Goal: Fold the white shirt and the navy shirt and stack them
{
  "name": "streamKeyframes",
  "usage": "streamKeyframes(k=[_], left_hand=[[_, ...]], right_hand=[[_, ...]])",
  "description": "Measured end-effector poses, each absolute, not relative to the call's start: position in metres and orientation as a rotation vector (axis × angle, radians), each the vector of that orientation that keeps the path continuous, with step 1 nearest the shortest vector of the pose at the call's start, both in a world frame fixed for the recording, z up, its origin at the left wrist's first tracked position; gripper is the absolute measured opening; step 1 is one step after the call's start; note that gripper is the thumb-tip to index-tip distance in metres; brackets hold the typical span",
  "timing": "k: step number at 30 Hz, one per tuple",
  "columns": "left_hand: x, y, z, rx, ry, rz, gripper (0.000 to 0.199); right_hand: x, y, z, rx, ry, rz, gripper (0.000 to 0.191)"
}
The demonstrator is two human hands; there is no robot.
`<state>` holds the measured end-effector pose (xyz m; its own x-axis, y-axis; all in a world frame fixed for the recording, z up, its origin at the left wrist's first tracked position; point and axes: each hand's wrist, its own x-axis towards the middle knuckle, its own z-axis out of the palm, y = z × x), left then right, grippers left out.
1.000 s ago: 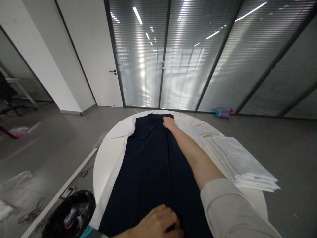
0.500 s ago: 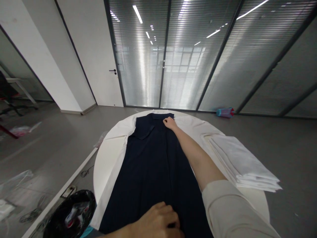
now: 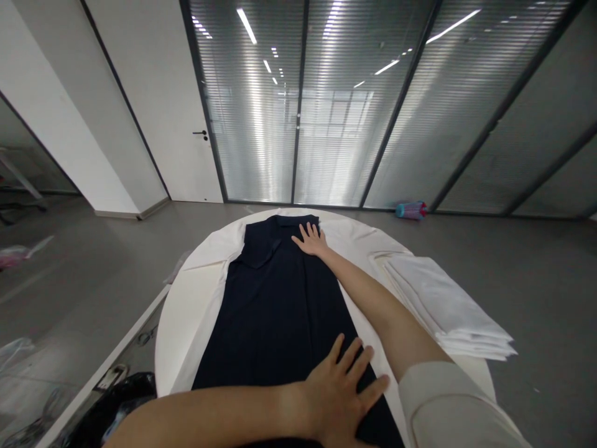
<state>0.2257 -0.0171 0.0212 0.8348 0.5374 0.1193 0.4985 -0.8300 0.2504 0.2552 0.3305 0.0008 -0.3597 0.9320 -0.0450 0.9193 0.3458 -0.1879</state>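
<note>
The navy shirt (image 3: 275,311) lies lengthwise down the middle of a round white table (image 3: 173,339), with a narrow band at its far end and a flapped chest pocket (image 3: 259,256) toward the left. Its matte, smooth fabric shows faint lengthwise creases. Beneath it, a white cloth (image 3: 212,270) shows along the left side and spreads toward the far edge of the table. The right hand (image 3: 311,242), reaching out from a cream sleeve (image 3: 448,404), lies palm-down on the shirt's far right edge, its fingers (image 3: 311,230) spread wide and flat, holding nothing. The bare-armed left hand (image 3: 338,395) lies palm-down on the shirt near the table's near edge, with its fingers (image 3: 357,364) also spread wide, pressing flat without gripping a fold. Near the table's right edge sits a neat stack of folded white cloth (image 3: 448,305), its soft layers showing at the front, just beside the right forearm. Off the table's near left edge bulges a glossy black bin bag (image 3: 114,410). Beyond the far edge, a small blue and pink bottle-shaped object (image 3: 410,210) lies on the grey floor (image 3: 536,298), before a glass wall (image 3: 466,112) with fine horizontal blinds.
</note>
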Motion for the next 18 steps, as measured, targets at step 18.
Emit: streamKeyframes(k=[18], left_hand=[[0.210, -0.025, 0.036, 2.954, 0.645, 0.654, 0.033]], right_hand=[[0.218, 0.325, 0.036, -1.413, -2.499, -0.218, 0.057]])
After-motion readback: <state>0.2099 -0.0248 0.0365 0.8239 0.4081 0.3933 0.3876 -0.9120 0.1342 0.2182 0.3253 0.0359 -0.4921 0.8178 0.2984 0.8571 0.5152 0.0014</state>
